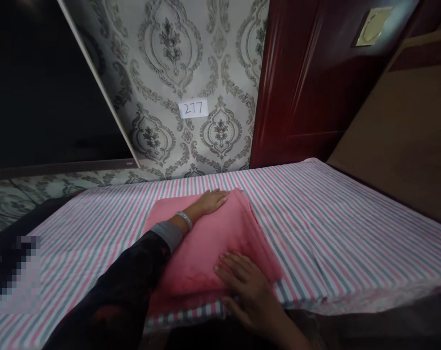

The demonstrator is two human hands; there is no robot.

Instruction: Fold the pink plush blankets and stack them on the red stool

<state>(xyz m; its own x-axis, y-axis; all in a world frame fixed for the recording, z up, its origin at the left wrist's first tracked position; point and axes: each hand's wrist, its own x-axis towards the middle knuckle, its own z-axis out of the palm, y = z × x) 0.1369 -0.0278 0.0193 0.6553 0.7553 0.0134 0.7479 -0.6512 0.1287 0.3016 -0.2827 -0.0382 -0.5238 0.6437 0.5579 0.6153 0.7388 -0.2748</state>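
Note:
A folded pink cloth (206,238), soft and plush-looking, lies in a flat rectangle near the front edge of the table. Its layers show along the right side. My left hand (213,200) rests flat on its far part, fingers stretched toward the right corner. Nearer to me, my right hand (247,289) lies with fingers spread on the front right part of the cloth. The thumb of that hand reaches toward the front edge. Neither hand grips anything. My left forearm covers part of the cloth's left side.
A striped tablecloth (308,233) in pink, grey and white covers the table. Behind it are a patterned wall with a "277" label (193,108), a dark screen (53,87) at left, a dark red door (300,87) and a brown panel (402,131) at right.

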